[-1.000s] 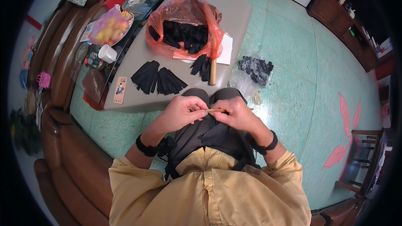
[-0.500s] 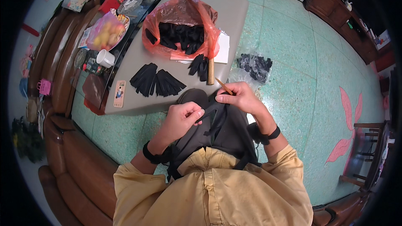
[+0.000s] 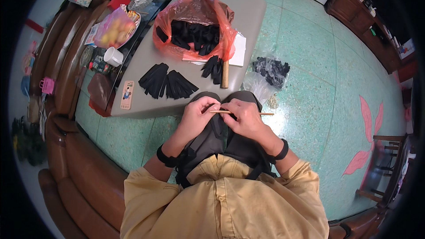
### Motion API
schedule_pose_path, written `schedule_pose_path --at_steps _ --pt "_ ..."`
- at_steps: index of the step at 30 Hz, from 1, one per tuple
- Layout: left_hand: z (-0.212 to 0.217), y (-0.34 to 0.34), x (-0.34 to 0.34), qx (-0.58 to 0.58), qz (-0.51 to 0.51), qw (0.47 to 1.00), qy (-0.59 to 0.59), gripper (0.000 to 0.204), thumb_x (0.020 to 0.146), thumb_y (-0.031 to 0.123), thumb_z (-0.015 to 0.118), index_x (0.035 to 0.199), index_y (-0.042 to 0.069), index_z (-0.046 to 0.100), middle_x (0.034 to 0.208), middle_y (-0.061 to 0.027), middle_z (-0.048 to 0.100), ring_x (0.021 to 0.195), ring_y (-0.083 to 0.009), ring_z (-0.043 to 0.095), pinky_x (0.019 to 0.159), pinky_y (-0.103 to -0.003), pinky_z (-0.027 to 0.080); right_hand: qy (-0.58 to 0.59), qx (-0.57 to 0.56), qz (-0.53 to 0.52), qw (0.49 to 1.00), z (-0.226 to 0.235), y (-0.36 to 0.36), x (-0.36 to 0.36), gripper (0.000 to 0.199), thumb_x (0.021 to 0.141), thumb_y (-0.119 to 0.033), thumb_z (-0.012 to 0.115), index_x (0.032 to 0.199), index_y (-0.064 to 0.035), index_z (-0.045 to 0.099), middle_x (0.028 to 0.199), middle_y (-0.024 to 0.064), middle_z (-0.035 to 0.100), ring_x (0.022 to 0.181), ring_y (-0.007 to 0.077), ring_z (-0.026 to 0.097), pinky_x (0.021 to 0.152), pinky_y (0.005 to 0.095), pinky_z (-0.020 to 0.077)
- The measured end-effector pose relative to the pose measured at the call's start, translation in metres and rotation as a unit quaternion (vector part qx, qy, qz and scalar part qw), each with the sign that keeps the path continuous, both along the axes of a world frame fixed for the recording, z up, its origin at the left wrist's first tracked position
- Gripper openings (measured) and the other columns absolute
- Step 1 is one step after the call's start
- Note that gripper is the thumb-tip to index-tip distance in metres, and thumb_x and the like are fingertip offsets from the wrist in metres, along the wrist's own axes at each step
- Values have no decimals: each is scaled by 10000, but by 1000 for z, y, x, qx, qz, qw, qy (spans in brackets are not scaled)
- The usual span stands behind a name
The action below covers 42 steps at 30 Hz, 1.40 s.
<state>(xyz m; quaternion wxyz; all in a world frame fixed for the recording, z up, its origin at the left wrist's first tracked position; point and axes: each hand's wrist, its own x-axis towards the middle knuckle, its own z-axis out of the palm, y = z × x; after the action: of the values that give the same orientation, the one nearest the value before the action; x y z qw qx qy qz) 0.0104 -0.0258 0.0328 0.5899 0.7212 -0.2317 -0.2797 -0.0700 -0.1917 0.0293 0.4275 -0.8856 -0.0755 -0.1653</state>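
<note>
Over my lap, my left hand [image 3: 200, 114] pinches a black fabric strip [image 3: 215, 127], whose loose part hangs down between my knees. Close beside it, my right hand [image 3: 243, 117] is closed around a thin wooden stick [image 3: 266, 113]. The stick lies sideways; its pointed end reaches my left fingertips and its other end sticks out past my right hand. Exactly how the strip meets the stick is hidden by the fingers. Ahead on the grey bench-like surface [image 3: 128, 117], black strips [image 3: 152, 81] lie fanned out in two bunches.
A red plastic bag [image 3: 195, 6] full of black strips stands on the surface, by a wooden handle [image 3: 225, 75], a small strip bunch [image 3: 213, 68] and white paper [image 3: 239, 51]. A phone-like case [image 3: 127, 95] lies left. A clear bag [image 3: 270, 73] of black pieces rests on the floor.
My hands have come together. My right hand has moved left and down, and the stick has turned from slanting to nearly level, its point now at my left fingers.
</note>
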Motion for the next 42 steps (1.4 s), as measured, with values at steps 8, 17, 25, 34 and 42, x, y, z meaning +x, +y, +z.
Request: schedule_pose_path --at_steps 8,17,25,34,42 --pt "9 2 -1 -32 4 986 161 148 885 112 573 977 5 617 876 -17 633 741 -49 568 576 -192 472 -8 141 -4 990 -11 -4 -3 132 711 -72 608 826 -7 619 736 116 592 627 278 582 545 327 458" --pt "1 1 -7 -53 40 983 170 138 876 115 597 940 -6 617 804 -12 628 686 -37 556 562 -182 455 34 140 -26 989 -1 4 -6 155 738 -35 606 887 9 613 772 104 581 676 218 575 599 285 449" --pt "-2 -5 -11 -88 62 991 83 119 870 100 600 909 -12 615 787 -17 628 665 -40 556 544 -185 448 32 209 -118 970 2 19 1 120 727 -75 612 811 10 617 705 133 588 602 234 577 543 305 444" --pt "8 2 -10 -32 95 993 70 104 856 85 615 879 -16 621 755 -14 624 650 -41 557 532 -191 449 167 228 -142 949 -11 4 -13 136 732 -84 600 820 15 629 678 99 597 594 115 551 542 264 426" --pt "-7 4 -14 -77 84 992 49 86 859 55 603 895 -20 621 783 -5 625 700 -32 553 588 -182 451 83 208 -80 971 -5 9 -7 104 760 -11 590 857 22 608 785 56 605 713 81 551 633 226 443"
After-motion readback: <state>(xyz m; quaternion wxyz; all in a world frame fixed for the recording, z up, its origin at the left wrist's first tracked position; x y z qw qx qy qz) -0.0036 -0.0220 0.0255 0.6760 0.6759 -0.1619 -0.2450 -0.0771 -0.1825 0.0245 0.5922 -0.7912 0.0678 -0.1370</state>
